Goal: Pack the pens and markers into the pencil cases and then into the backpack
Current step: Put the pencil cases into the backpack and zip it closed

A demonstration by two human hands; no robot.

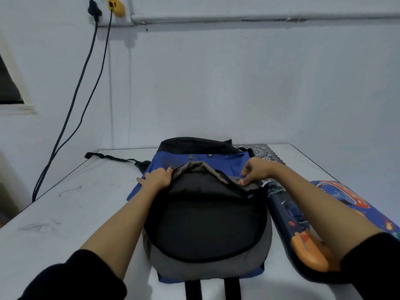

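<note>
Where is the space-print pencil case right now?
In the head view, the pencil case lies on the white table at the right, close beside the backpack, with the person's right forearm crossing above it.

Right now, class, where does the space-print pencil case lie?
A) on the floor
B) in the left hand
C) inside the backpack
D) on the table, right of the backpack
D: the space-print pencil case lies on the table, right of the backpack, outside it.
</note>
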